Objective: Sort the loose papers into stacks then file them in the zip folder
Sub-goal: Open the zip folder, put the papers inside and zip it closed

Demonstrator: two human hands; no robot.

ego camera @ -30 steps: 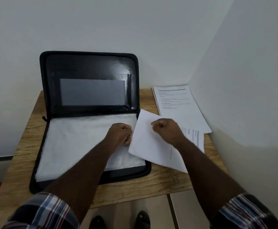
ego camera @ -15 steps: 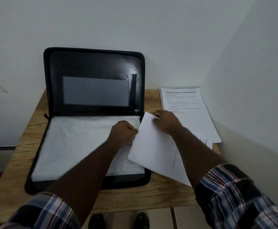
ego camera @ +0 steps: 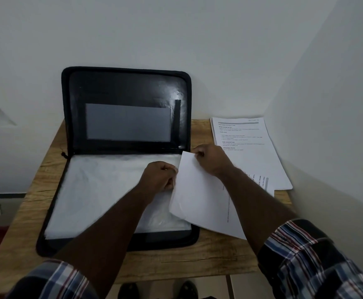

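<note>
A black zip folder (ego camera: 124, 87) lies open on the wooden table (ego camera: 46, 175), its lid leaning on the wall and clear plastic sleeves (ego camera: 102, 190) filling its lower half. My right hand (ego camera: 210, 158) pinches the top corner of a blank-side-up white sheet (ego camera: 197, 201) that overlaps the folder's right edge. My left hand (ego camera: 161, 175) is curled at the sleeves' right edge, beside the sheet's left edge; what it grips is hidden under the fingers. A stack of printed papers (ego camera: 247, 152) lies to the right.
A white wall stands close behind the table and another closes in the right side. A second printed sheet (ego camera: 262, 182) peeks out under my right forearm. The table's front edge runs just above my shoes (ego camera: 154, 290).
My right hand has slid the white sheet up and toward the folder's hinge. My left hand stays at the sleeve edge. The view has shifted slightly.
</note>
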